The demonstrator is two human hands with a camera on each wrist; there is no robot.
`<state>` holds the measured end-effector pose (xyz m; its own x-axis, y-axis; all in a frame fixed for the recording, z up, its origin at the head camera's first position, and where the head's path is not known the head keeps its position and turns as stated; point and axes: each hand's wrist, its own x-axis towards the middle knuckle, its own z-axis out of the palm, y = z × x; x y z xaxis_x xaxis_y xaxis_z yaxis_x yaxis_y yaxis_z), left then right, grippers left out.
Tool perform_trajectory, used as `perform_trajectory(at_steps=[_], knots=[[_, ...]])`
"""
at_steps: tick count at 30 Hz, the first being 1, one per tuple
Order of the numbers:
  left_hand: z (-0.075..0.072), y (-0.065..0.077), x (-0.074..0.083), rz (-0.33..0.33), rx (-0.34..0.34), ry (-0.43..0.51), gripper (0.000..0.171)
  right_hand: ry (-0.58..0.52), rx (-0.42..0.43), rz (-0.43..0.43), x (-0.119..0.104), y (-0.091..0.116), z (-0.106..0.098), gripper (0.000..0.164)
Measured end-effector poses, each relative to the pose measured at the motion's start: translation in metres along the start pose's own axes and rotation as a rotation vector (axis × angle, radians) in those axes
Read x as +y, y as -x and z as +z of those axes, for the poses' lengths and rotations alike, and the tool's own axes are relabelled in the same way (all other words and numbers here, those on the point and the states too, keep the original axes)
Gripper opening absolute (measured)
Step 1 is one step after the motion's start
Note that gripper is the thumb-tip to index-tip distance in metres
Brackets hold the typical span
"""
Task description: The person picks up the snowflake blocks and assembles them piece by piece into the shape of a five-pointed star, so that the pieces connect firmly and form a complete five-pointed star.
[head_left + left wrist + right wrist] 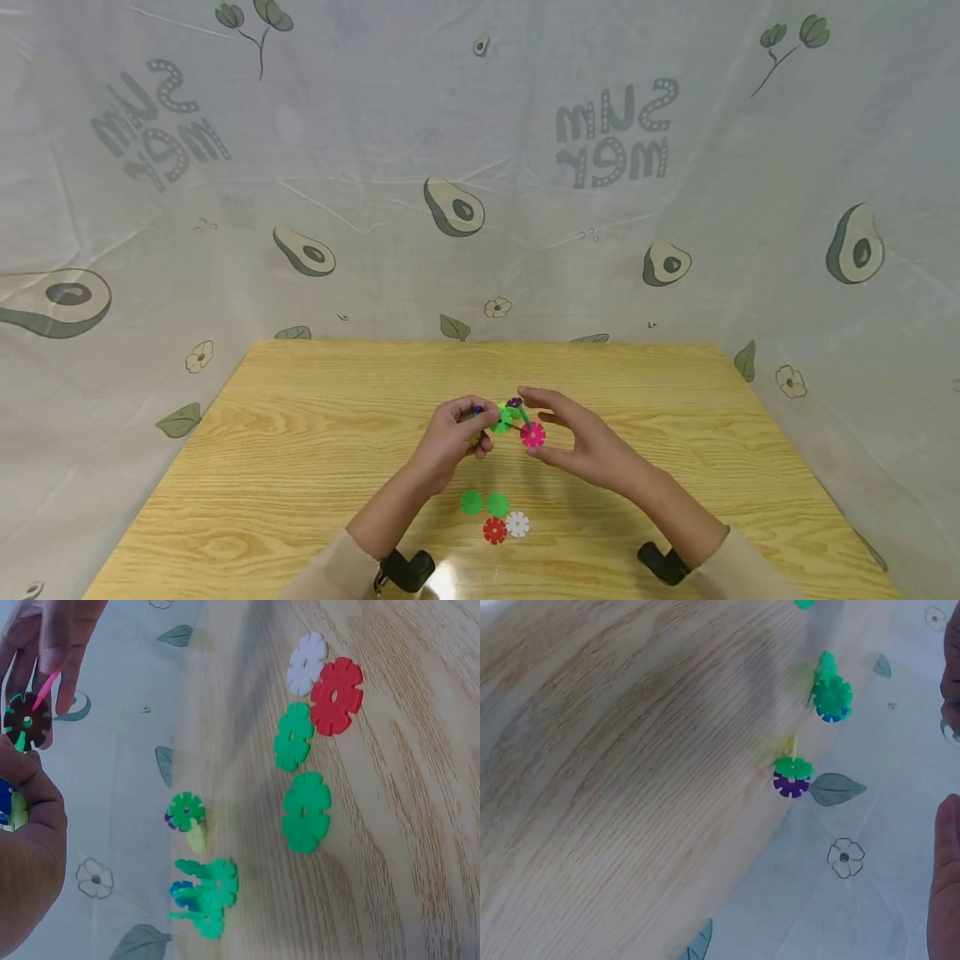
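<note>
My left hand (453, 433) pinches a joined chain of notched plastic discs in the head view, blue and yellow parts showing at its fingers. Toward its right end is a pink disc (532, 434). A dark red disc (28, 720) sits beside the pink one in the left wrist view. Around the pink disc, my right hand (592, 442) has thumb and fingers spread apart; the thumb tip lies close below it, and whether it touches cannot be told. In the right wrist view only the edge of this hand shows, with a gap between thumb and fingers.
Loose on the wooden table (337, 517) lie two green discs (472, 502), a red disc (495, 530) and a white disc (517, 523). Farther back stand a green-and-blue disc cluster (210, 892) and a green, purple and yellow cluster (791, 776). A patterned curtain (375, 208) surrounds the table.
</note>
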<state>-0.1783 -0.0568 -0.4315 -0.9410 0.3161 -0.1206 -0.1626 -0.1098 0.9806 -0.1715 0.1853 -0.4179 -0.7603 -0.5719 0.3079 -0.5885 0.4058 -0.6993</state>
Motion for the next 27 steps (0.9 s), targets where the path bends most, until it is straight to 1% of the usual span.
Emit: perform_trajectory(at_steps=[4, 8, 10, 13, 16, 19, 23, 25, 27], knots=[[-0.003, 0.0, 0.001, -0.014, -0.033, -0.008, 0.031, 0.049, -0.062, -0.025, -0.002, 0.0, -0.002, 0.069], [-0.006, -0.001, 0.002, -0.018, -0.063, -0.012, 0.03, 0.101, -0.079, -0.055, -0.003, 0.0, -0.001, 0.067], [-0.007, -0.002, 0.004, -0.014, -0.076, -0.02, 0.031, 0.124, -0.064, -0.078, -0.003, 0.001, 0.0, 0.066], [-0.007, -0.003, 0.006, 0.004, -0.084, -0.035, 0.036, 0.139, -0.015, -0.104, -0.001, 0.003, 0.003, 0.064], [-0.005, -0.003, 0.007, 0.025, -0.066, -0.032, 0.042, 0.141, 0.044, -0.108, 0.0, 0.005, 0.006, 0.063], [0.0, -0.003, 0.007, 0.047, -0.011, 0.036, 0.049, 0.124, 0.11, -0.114, 0.001, 0.005, 0.011, 0.061], [0.011, 0.0, 0.002, 0.059, 0.073, 0.21, 0.054, 0.112, 0.211, -0.149, 0.0, 0.003, 0.02, 0.06], [0.017, 0.002, -0.001, 0.059, 0.093, 0.285, 0.054, 0.128, 0.253, -0.159, 0.0, 0.002, 0.026, 0.06], [0.022, 0.003, -0.003, 0.056, 0.094, 0.333, 0.052, 0.151, 0.292, -0.156, -0.002, 0.0, 0.031, 0.06]])
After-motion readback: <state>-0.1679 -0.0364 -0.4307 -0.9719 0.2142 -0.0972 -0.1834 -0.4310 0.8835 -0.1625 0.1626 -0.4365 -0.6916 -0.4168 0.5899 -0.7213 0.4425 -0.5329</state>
